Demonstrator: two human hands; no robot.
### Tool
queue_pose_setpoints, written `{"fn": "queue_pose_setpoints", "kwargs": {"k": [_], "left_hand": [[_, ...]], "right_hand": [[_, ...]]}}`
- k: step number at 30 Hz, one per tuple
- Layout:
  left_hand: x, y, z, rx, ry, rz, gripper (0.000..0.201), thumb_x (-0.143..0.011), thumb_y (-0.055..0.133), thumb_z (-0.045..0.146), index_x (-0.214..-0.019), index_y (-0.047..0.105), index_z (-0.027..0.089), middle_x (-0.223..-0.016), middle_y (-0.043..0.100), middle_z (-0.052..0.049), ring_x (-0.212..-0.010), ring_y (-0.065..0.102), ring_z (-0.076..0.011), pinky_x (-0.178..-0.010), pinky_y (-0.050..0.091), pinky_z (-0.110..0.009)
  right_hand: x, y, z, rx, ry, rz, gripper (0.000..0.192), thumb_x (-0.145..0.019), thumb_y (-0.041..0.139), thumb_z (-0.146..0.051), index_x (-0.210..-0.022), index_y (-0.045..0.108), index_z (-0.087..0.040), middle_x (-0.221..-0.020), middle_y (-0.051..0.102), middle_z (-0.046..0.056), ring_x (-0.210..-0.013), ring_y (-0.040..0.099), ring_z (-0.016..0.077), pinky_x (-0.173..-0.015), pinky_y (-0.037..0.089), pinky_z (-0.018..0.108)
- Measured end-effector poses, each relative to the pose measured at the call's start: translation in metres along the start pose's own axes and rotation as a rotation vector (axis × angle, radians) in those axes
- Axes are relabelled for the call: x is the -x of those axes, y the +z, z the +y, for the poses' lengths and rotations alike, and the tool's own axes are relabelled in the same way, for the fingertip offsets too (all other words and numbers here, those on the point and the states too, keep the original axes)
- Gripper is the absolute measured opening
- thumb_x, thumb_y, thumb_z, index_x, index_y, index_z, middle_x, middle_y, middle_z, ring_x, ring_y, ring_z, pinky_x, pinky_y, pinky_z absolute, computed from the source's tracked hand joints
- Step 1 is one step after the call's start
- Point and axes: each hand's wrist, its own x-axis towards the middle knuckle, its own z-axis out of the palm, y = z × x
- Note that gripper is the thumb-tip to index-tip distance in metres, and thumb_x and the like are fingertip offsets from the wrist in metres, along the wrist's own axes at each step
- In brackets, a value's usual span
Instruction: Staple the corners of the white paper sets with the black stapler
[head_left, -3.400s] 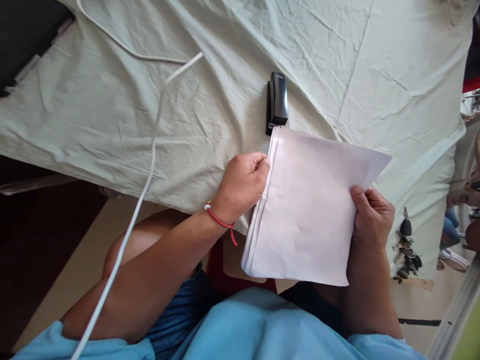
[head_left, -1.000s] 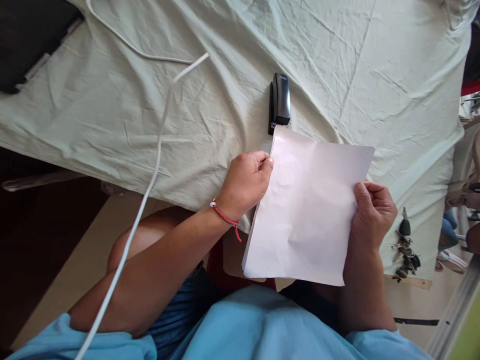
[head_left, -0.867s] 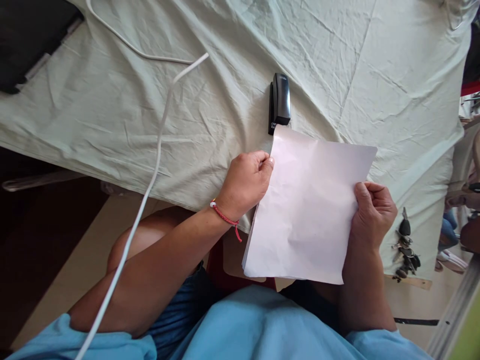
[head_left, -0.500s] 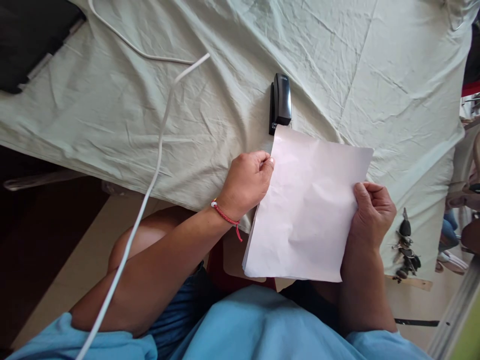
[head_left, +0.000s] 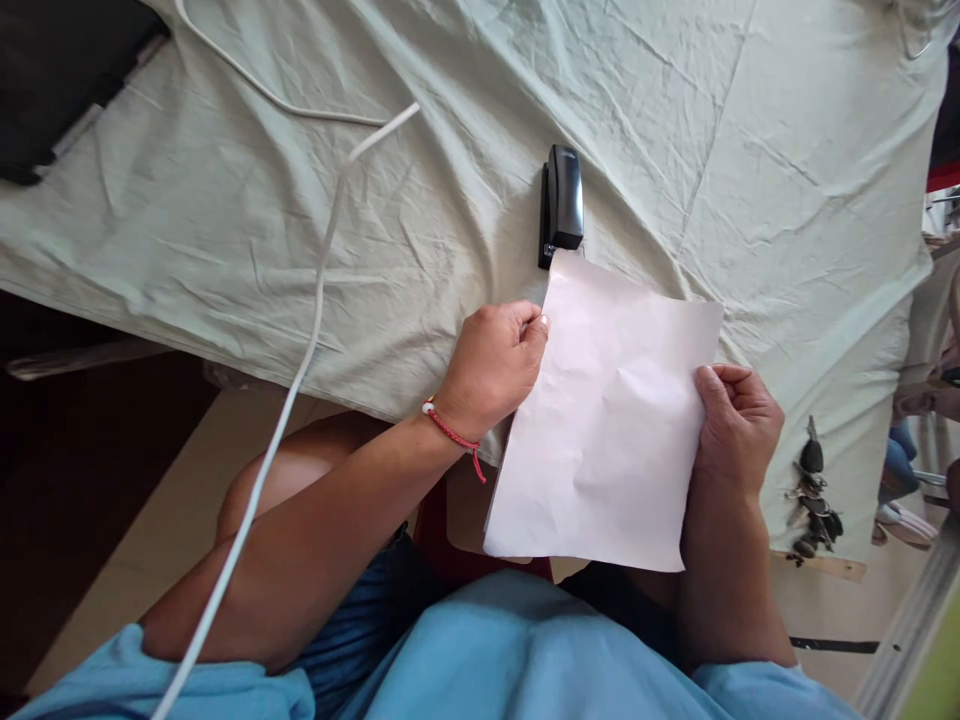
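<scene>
While left hand [head_left: 491,368] pinches edge | paper stack [head_left: 607,420] between | right hand [head_left: 735,425] opposite

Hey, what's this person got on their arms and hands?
Both forearms are bare. The left hand has a red braided bracelet with a white bead at the wrist. The right hand wears nothing visible. Light blue sleeves cover the upper arms.

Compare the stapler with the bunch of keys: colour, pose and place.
The stapler is one solid black body; the bunch of keys is several small dark pieces. The stapler lies flat on top of the cloth; the keys are at its draped right edge. The stapler's mouth meets the paper stack; the keys lie apart. Neither is touched.
</scene>
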Motion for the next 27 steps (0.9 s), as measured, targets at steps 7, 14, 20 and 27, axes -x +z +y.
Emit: {"fn": "queue_pose_setpoints", "kwargs": {"k": [7,14,20,27], "left_hand": [[-0.001,0.0,-0.001,-0.007,0.018,0.01,0.037,-0.101,0.054,0.021,-0.064,0.049,0.02,-0.058,0.036,0.005,-0.06,0.033,-0.0127,-0.061,0.025,-0.033],[0.0,0.0,-0.002,-0.003,0.045,0.019,0.039,-0.099,0.054,0.02,-0.061,0.046,0.021,-0.057,0.036,0.005,-0.059,0.033,-0.013,-0.06,0.024,-0.033],[0.0,0.0,-0.002,-0.008,0.046,0.019,0.04,-0.099,0.054,0.019,-0.061,0.045,0.021,-0.057,0.035,0.005,-0.059,0.033,-0.0128,-0.06,0.024,-0.033],[0.0,0.0,-0.002,-0.009,0.033,0.012,0.039,-0.1,0.054,0.018,-0.062,0.045,0.021,-0.058,0.036,0.005,-0.058,0.033,-0.0121,-0.06,0.025,-0.033]], "right_hand": [[-0.002,-0.002,0.007,0.199,-0.138,-0.063,0.034,-0.081,0.086,-0.043,-0.096,0.071,-0.017,-0.079,0.064,-0.001,-0.067,0.054,0.0093,-0.063,0.042,0.025],[-0.007,-0.004,0.015,0.131,-0.185,-0.12,0.034,-0.079,0.089,-0.039,-0.1,0.072,-0.018,-0.086,0.068,0.0,-0.073,0.06,0.01,-0.068,0.046,0.025],[-0.007,-0.003,0.015,0.101,-0.2,-0.13,0.033,-0.079,0.09,-0.037,-0.099,0.073,-0.018,-0.086,0.069,0.0,-0.073,0.061,0.0103,-0.068,0.048,0.025],[-0.008,-0.002,0.016,0.106,-0.225,-0.114,0.033,-0.08,0.089,-0.038,-0.1,0.073,-0.018,-0.087,0.068,0.001,-0.074,0.06,0.0103,-0.068,0.048,0.026]]}}
